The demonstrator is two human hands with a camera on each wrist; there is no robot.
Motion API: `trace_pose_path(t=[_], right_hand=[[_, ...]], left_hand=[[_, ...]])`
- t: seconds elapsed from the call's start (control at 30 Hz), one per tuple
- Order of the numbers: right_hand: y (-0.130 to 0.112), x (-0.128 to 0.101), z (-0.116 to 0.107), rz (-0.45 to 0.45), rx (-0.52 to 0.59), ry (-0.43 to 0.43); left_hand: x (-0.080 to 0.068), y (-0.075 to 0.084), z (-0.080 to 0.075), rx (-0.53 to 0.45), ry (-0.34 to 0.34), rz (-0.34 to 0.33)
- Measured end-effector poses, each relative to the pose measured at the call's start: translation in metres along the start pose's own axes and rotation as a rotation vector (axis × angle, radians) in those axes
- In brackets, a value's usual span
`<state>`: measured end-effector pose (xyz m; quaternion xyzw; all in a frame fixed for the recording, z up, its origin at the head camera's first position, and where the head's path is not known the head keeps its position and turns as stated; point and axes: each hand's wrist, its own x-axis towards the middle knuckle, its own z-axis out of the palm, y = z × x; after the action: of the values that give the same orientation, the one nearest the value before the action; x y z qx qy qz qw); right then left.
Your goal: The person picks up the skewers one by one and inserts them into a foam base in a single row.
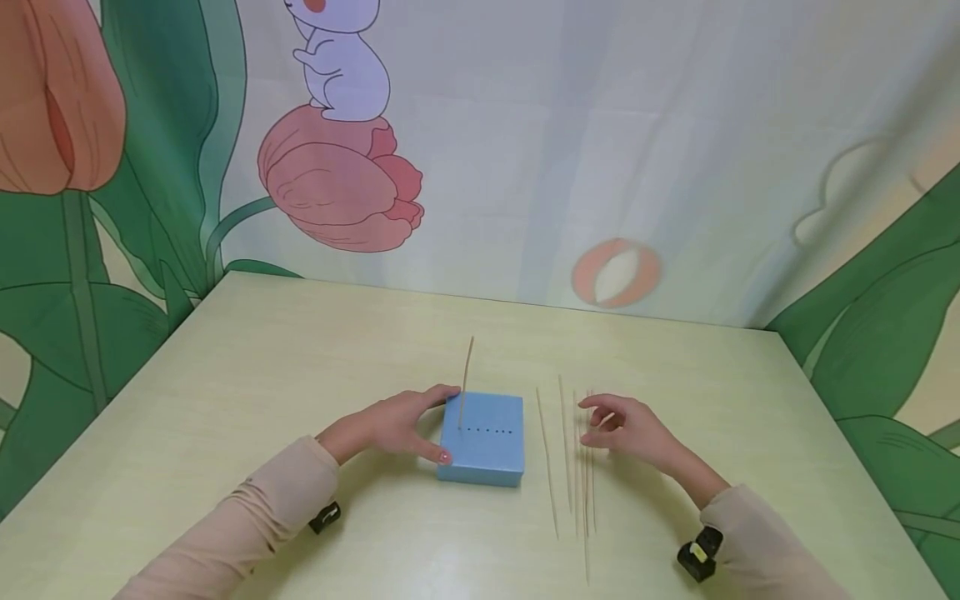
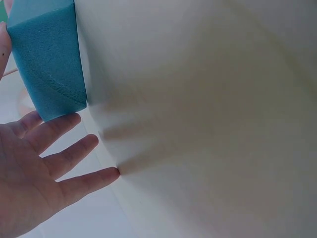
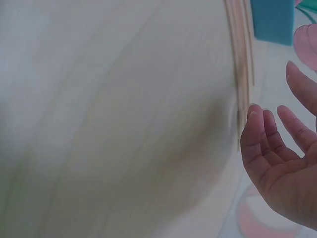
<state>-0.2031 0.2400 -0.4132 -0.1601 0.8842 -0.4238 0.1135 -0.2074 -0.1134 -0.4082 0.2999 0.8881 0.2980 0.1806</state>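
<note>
A light-blue foam block (image 1: 487, 457) lies flat on the table with a row of small dark holes across its top. One thin wooden stick (image 1: 467, 371) stands nearly upright in the hole at the row's left end. My left hand (image 1: 397, 423) holds the block from its left side, thumb at the near corner and a finger at the far corner. Several more thin sticks (image 1: 564, 446) lie lengthwise on the table to the block's right. Over the rightmost of these hovers my right hand (image 1: 628, 429), its thumb and loosely bent fingers apart, with nothing seen between them.
The pale wood-grain table (image 1: 337, 342) reaches back to a printed curtain (image 1: 510, 167) with tulips and a white animal. Both forearms wear long sleeves, with a small black device (image 1: 699, 553) at the right wrist and a similar device (image 1: 326, 518) at the left.
</note>
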Motion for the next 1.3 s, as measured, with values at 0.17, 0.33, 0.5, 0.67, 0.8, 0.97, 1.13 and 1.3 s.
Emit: trace_pose_path(t=[0.17,0.33,0.5,0.67,0.8,0.97,1.13,1.3], right_hand=[[0.01,0.001,-0.007,0.034,-0.026,-0.018],[0.015,0.004,-0.012,0.006,-0.13,-0.015],[0.021,0.012,-0.013,0.018,-0.196,-0.01],[0.024,0.018,-0.013,0.038,-0.276,-0.017],[0.025,0.019,-0.012,0.035,-0.326,-0.023],[0.024,0.021,-0.012,0.047,-0.358,-0.045],[0.024,0.024,-0.013,0.039,-0.37,-0.05],[0.024,0.024,-0.014,0.033,-0.326,-0.037]], left_hand=[[0.0,0.0,0.0,-0.003,-0.003,-0.003],[0.0,-0.001,0.0,-0.002,-0.005,-0.004],[0.0,0.0,-0.001,-0.002,-0.006,-0.001],[0.0,0.0,-0.001,-0.006,-0.009,0.01],[0.0,0.0,0.0,-0.011,-0.01,0.003],[0.001,-0.001,0.0,-0.011,-0.009,-0.001],[0.001,-0.001,0.0,-0.005,-0.01,-0.001],[0.001,0.0,0.0,-0.009,-0.01,0.001]])
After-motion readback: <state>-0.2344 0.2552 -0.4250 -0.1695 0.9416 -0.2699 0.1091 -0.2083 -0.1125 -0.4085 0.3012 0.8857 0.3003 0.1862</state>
